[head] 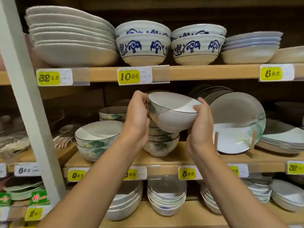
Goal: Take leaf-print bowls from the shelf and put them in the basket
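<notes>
A white leaf-print bowl with a dark rim is lifted and tilted above a stack of like bowls on the middle shelf. My left hand grips its left side, fingers curled over the rim. My right hand holds its right side, thumb on the rim. More leaf-print bowls stand stacked to the left, with another stack behind them. No basket is in view.
A leaf-print plate stands on a wooden rack just right of my hands, beside flat plate stacks. Blue-pattern bowls fill the upper shelf. A white upright post rises at left. White bowls sit on the lower shelf.
</notes>
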`<action>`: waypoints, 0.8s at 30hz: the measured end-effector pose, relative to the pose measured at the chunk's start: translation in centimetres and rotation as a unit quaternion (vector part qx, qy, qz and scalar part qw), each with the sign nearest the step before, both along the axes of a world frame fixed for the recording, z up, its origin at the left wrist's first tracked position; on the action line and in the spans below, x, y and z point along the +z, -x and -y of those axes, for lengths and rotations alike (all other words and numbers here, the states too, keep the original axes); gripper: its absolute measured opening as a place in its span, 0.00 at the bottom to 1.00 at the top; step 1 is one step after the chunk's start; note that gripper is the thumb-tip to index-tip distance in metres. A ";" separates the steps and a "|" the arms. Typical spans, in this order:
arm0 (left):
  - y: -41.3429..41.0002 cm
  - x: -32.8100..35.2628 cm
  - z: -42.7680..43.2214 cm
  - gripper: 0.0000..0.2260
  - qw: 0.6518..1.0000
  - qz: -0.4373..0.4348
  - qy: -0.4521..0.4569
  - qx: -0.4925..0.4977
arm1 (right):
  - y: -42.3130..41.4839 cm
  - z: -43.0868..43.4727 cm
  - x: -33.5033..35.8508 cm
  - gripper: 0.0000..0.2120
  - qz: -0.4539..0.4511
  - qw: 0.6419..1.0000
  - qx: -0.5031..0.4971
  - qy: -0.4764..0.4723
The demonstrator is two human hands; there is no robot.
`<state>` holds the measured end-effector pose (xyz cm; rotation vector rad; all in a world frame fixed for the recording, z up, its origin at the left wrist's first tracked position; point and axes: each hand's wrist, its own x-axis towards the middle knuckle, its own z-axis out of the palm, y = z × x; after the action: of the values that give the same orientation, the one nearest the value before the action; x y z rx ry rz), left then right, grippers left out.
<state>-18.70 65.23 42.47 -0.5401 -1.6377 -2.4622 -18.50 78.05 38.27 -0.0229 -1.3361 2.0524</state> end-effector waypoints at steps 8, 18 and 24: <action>5.2 0.0 0.0 0.12 0.994 0.045 0.076 0.063 | 5.2 0.3 2.0 0.14 0.057 0.997 -0.032 -0.050; 7.6 -1.1 -1.0 0.28 0.976 0.087 0.148 0.135 | 7.6 0.7 0.8 0.16 0.107 0.978 -0.103 -0.144; 7.6 -1.4 -0.4 0.28 0.963 0.080 0.201 0.160 | 7.5 1.1 -0.4 0.21 0.128 0.978 -0.082 -0.141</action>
<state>-26.28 65.64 41.11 -0.0996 -2.1144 -1.9940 -26.04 76.93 37.83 -0.2717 -1.7147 1.7498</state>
